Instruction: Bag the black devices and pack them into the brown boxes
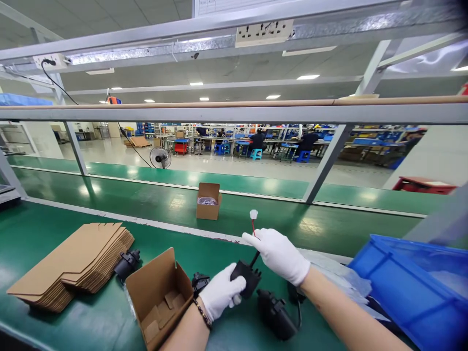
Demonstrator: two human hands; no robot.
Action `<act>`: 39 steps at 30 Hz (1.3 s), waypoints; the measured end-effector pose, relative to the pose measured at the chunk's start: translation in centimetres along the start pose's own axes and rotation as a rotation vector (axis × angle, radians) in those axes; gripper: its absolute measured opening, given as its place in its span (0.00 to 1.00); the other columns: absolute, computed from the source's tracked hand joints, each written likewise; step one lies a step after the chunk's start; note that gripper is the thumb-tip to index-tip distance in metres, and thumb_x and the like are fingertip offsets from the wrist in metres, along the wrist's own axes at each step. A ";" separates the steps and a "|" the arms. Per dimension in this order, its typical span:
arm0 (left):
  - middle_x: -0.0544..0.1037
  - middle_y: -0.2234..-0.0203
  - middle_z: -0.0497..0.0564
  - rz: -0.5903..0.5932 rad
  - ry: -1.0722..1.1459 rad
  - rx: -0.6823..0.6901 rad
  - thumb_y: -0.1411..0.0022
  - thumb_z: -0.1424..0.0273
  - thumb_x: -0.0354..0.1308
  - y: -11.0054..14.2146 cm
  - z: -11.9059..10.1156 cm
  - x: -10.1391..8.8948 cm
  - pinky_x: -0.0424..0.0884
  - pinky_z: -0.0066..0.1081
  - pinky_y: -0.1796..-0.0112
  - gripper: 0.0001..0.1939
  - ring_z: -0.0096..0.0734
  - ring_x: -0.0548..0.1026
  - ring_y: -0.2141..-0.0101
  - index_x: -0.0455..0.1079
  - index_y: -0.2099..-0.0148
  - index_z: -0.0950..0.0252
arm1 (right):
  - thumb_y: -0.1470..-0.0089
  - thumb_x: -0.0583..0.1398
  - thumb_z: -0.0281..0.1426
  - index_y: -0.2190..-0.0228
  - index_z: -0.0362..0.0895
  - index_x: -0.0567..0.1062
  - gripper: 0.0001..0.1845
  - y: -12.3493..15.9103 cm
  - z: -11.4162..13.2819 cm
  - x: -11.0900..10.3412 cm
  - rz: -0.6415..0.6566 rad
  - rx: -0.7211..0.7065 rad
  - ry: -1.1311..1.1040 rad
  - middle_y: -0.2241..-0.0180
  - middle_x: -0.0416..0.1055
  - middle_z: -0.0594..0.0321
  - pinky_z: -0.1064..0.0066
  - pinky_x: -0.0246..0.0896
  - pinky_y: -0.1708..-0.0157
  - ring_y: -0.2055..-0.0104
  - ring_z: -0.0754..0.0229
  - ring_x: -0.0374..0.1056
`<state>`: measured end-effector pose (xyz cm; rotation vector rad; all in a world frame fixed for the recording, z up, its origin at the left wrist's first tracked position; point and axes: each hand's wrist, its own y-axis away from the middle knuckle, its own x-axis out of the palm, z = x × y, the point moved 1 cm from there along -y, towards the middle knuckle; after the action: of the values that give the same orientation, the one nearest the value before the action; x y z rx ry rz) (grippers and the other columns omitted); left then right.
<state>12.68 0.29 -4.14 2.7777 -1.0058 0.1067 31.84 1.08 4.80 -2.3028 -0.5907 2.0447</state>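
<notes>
My left hand [221, 294], in a white glove, is closed around a small black plastic part [246, 277] with a cable. My right hand [280, 254], also gloved, pinches that cable's red wire just below its white connector [253, 214], holding it upright. An open, empty small cardboard box [160, 295] lies on its side just left of my left hand. More black parts lie on the green mat: one [276, 314] under my right wrist, one [199, 282] behind the box, one [126, 263] beside the flat cartons.
A stack of flat cardboard blanks [78, 265] lies at the left. A blue plastic bin [413, 287] stands at the right. An open box [208, 201] with a bagged item sits on the green conveyor. Seated workers and a fan [160, 157] are far behind.
</notes>
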 end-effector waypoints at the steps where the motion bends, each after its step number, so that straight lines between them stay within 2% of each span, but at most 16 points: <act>1: 0.70 0.75 0.44 0.018 -0.048 0.043 0.48 0.62 0.64 0.1 -0.3 -0.1 0.58 0.25 0.76 0.20 0.22 0.61 0.79 0.70 0.55 0.67 | 0.46 0.46 0.18 0.45 0.45 0.71 0.31 0.7 0.0 -0.4 -0.007 0.050 -0.013 0.60 0.73 0.50 0.64 0.60 0.63 0.62 0.51 0.69; 3: 0.68 0.76 0.43 -0.048 -0.159 0.112 0.54 0.70 0.66 0.3 -0.6 0.0 0.59 0.25 0.74 0.12 0.23 0.62 0.76 0.68 0.67 0.67 | 0.46 0.46 0.19 0.37 0.42 0.59 0.35 2.4 0.0 -0.5 -0.013 0.225 -0.121 0.60 0.74 0.51 0.66 0.61 0.65 0.66 0.54 0.70; 5: 0.67 0.77 0.42 -0.134 -0.084 0.136 0.52 0.70 0.65 0.5 -0.5 0.2 0.58 0.24 0.75 0.12 0.23 0.61 0.76 0.65 0.69 0.66 | 0.44 0.47 0.25 0.34 0.39 0.46 0.37 4.5 0.6 0.1 -0.030 0.398 -0.329 0.61 0.74 0.54 0.67 0.62 0.66 0.69 0.55 0.71; 7: 0.65 0.78 0.41 -0.160 0.102 0.142 0.48 0.65 0.65 0.8 -0.3 0.5 0.55 0.22 0.78 0.14 0.20 0.59 0.79 0.64 0.65 0.65 | 0.40 0.47 0.34 0.37 0.38 0.52 0.31 6.6 2.0 1.0 -0.021 0.444 -0.556 0.65 0.74 0.57 0.65 0.63 0.66 0.69 0.54 0.70; 9: 0.69 0.75 0.44 -0.118 0.281 0.153 0.47 0.60 0.65 1.0 -0.1 0.9 0.57 0.22 0.79 0.18 0.21 0.63 0.79 0.65 0.62 0.65 | 0.38 0.46 0.43 0.53 0.43 0.69 0.22 8.1 4.2 1.9 0.030 0.401 -0.785 0.71 0.72 0.60 0.65 0.64 0.67 0.70 0.54 0.69; 12: 0.75 0.58 0.55 0.003 0.456 0.216 0.51 0.61 0.70 1.2 0.0 1.3 0.71 0.32 0.64 0.25 0.37 0.75 0.60 0.68 0.54 0.66 | 0.38 0.45 0.52 0.72 0.47 0.69 0.26 9.0 7.3 3.0 0.038 0.396 -1.142 0.75 0.69 0.62 0.65 0.65 0.70 0.72 0.56 0.66; 15: 0.75 0.52 0.59 0.132 0.571 0.225 0.51 0.62 0.71 1.3 0.0 1.5 0.68 0.42 0.51 0.28 0.48 0.72 0.50 0.70 0.49 0.65 | 0.39 0.45 0.55 0.60 0.46 0.70 0.28 8.3 8.9 4.6 -0.174 0.432 -1.342 0.61 0.74 0.55 0.61 0.68 0.57 0.58 0.52 0.71; 17: 0.75 0.51 0.60 0.204 0.631 0.201 0.49 0.63 0.70 1.3 0.0 1.7 0.68 0.44 0.51 0.27 0.49 0.73 0.50 0.70 0.48 0.65 | 0.40 0.46 0.55 0.48 0.47 0.63 0.30 7.7 9.0 6.2 -0.343 0.442 -1.308 0.46 0.67 0.52 0.58 0.60 0.43 0.43 0.49 0.64; 20: 0.75 0.51 0.59 0.224 0.671 0.187 0.47 0.64 0.69 1.3 0.3 2.0 0.70 0.43 0.53 0.27 0.47 0.74 0.51 0.69 0.46 0.63 | 0.39 0.44 0.55 0.40 0.48 0.53 0.34 7.4 8.8 8.7 -0.474 0.409 -1.209 0.35 0.53 0.50 0.54 0.49 0.36 0.34 0.50 0.51; 23: 0.76 0.52 0.57 0.154 0.643 0.237 0.46 0.65 0.69 1.2 0.9 2.5 0.72 0.37 0.56 0.25 0.42 0.74 0.52 0.68 0.48 0.63 | 0.36 0.38 0.52 0.36 0.49 0.47 0.34 7.7 9.0 9.5 -0.432 0.349 -1.255 0.33 0.47 0.52 0.57 0.51 0.37 0.33 0.52 0.49; 26: 0.77 0.58 0.54 0.020 0.558 0.301 0.45 0.65 0.68 1.1 1.3 2.7 0.74 0.27 0.68 0.19 0.33 0.77 0.62 0.68 0.53 0.65 | 0.35 0.39 0.49 0.34 0.49 0.41 0.33 8.2 9.0 7.8 -0.375 0.349 -1.257 0.34 0.52 0.52 0.59 0.57 0.39 0.35 0.53 0.55; 29: 0.76 0.69 0.49 -0.044 0.465 0.289 0.41 0.63 0.64 1.0 1.1 2.3 0.61 0.19 0.83 0.15 0.22 0.71 0.78 0.64 0.59 0.65 | 0.37 0.48 0.49 0.35 0.47 0.48 0.35 9.5 7.0 5.1 -0.405 0.395 -1.016 0.35 0.55 0.51 0.56 0.58 0.41 0.36 0.49 0.57; 31: 0.75 0.74 0.47 -0.049 0.455 0.268 0.38 0.62 0.61 0.9 0.8 1.9 0.53 0.17 0.86 0.14 0.18 0.66 0.83 0.61 0.59 0.64 | 0.38 0.51 0.46 0.38 0.47 0.56 0.31 11.1 4.4 4.0 -0.436 0.457 -0.785 0.38 0.59 0.51 0.54 0.57 0.40 0.38 0.47 0.59; 33: 0.76 0.72 0.49 -0.048 0.477 0.256 0.37 0.61 0.60 0.9 0.6 1.7 0.53 0.16 0.86 0.15 0.19 0.69 0.82 0.60 0.58 0.64 | 0.41 0.55 0.43 0.44 0.47 0.66 0.26 13.2 1.2 3.9 -0.441 0.530 -0.447 0.42 0.64 0.51 0.48 0.52 0.39 0.39 0.44 0.58; 36: 0.76 0.65 0.53 -0.029 0.507 0.267 0.40 0.61 0.62 0.9 0.5 1.8 0.57 0.17 0.86 0.17 0.27 0.76 0.74 0.61 0.58 0.64 | 0.47 0.54 0.34 0.52 0.48 0.74 0.20 16.4 -3.1 5.2 -0.290 0.638 0.016 0.43 0.65 0.50 0.33 0.46 0.43 0.38 0.36 0.54; 39: 0.76 0.66 0.54 0.041 0.503 0.264 0.42 0.60 0.64 0.9 0.5 2.3 0.60 0.18 0.86 0.18 0.32 0.78 0.72 0.62 0.60 0.66 | 0.45 0.49 0.31 0.66 0.47 0.78 0.17 18.9 -5.2 5.0 -0.265 0.596 0.121 0.51 0.73 0.49 0.33 0.50 0.46 0.44 0.36 0.62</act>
<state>13.87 -1.91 -4.20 2.7228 -0.9629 0.9520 42.34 -13.87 -3.97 -1.8655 -0.2183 1.6551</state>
